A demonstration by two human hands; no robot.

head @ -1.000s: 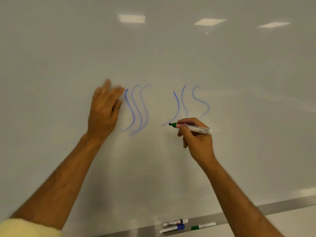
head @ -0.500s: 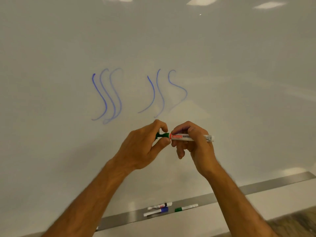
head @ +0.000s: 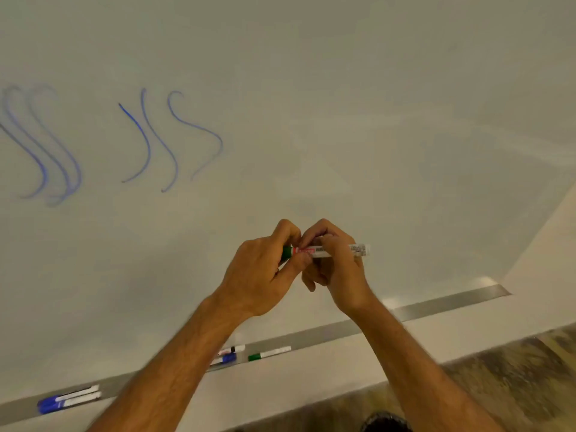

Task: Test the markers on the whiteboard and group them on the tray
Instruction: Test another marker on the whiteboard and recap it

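A white marker with a green cap (head: 336, 251) is held level in front of the whiteboard (head: 343, 104). My right hand (head: 336, 269) grips its white barrel. My left hand (head: 265, 272) pinches the green cap end, thumb and fingers curled round it, and the two hands touch. Blue wavy test strokes (head: 168, 138) mark the board at the upper left. On the metal tray (head: 436, 307) below lie a green-capped marker (head: 269, 353), a black-and-red marker (head: 232, 350), a blue-capped one (head: 226, 359), and two blue-capped markers (head: 67, 400) far left.
The tray runs along the whiteboard's bottom edge and ends at the right near the board's corner. A pale wall strip sits under it, with wood-patterned floor (head: 514, 385) at the lower right. A dark object (head: 385, 422) shows at the bottom edge.
My left hand left the board and came to the marker's cap end, then closed in tighter against my right hand. The view swung right and down, so the blue strokes slid left.
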